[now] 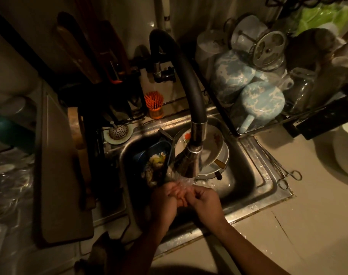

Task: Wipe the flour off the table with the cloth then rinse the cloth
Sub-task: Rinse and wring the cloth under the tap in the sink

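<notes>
Both hands are together over the steel sink [258, 176], under water running from the black faucet's chrome head [189, 164]. My left hand [163, 204] lies with its fingers stretched toward the right, wet and lit by the stream. My right hand [205, 201] has its fingers curled over the left hand's fingers. No cloth shows in or between the hands, or elsewhere in view.
White plates [215, 144] and a blue tub of food scraps [156, 161] sit in the sink. A dish rack [258, 96] of mugs and pots stands at the back right. Metal forceps [284, 175] lie on the right counter. A cutting board [64, 175] lies on the left.
</notes>
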